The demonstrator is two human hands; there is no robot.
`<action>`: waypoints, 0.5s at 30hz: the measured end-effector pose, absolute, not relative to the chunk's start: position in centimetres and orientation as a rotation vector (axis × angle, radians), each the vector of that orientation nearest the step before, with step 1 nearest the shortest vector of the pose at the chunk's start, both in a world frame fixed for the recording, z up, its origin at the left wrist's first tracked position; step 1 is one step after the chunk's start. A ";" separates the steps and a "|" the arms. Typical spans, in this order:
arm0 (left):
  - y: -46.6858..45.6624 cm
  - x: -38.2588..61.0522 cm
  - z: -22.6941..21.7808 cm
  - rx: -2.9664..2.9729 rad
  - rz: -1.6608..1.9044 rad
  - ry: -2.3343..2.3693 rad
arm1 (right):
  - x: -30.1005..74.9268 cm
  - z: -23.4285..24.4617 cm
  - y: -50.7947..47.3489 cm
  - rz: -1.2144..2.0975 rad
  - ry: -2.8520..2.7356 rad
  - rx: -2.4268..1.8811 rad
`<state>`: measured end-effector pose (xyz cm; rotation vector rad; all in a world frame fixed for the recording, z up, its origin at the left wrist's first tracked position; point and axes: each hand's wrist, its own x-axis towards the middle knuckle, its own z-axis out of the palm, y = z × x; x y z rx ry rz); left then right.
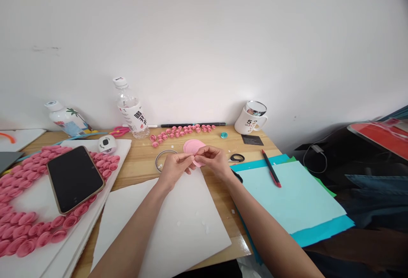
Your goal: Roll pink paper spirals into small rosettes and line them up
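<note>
My left hand (177,168) and my right hand (215,162) meet above the far edge of a white sheet (178,222). Both are closed, thumbs and fingertips pinched together; whatever is between them is too small and covered to make out. Just behind the fingers lie pink paper circles (191,145), partly hidden by my right hand. A ring-shaped roll of tape (157,162) rests beside my left hand. To the right of my right hand, scissors (237,157) show a black handle loop. Small rolled pink paper roses (181,131) line the back of the table.
Left, a phone (75,179) lies on a board covered with pink paper roses (24,231). A plastic bottle (132,110) and a mug (250,118) stand near the wall. Right, a pen (271,168) rests on pale blue paper (293,201). A teal paper roll (224,135) sits behind.
</note>
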<state>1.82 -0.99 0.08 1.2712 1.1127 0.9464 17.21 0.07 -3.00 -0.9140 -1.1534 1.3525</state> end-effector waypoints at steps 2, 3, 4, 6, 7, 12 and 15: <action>-1.0 1.8 0.1 1.268 0.944 1.088 | 17.2 -3.1 0.1 1.356 -1.141 -0.929; -1.0 1.8 0.0 1.262 0.943 1.078 | 17.2 -3.1 0.1 1.354 -1.140 -0.935; -0.9 1.8 -0.1 1.252 0.947 1.075 | 17.2 -3.0 0.0 1.351 -1.146 -0.940; -0.9 1.9 -0.3 1.210 0.966 1.073 | 17.1 -2.8 -0.1 1.337 -1.169 -0.954; -0.8 1.9 -0.4 1.177 0.978 1.065 | 17.0 -2.7 -0.2 1.333 -1.182 -0.963; -0.7 1.8 -0.4 1.033 0.981 1.006 | 16.6 -2.2 -0.5 1.317 -1.230 -1.010; -0.8 1.8 -0.1 0.985 0.973 1.015 | 16.5 -2.1 -0.6 1.317 -1.244 -1.028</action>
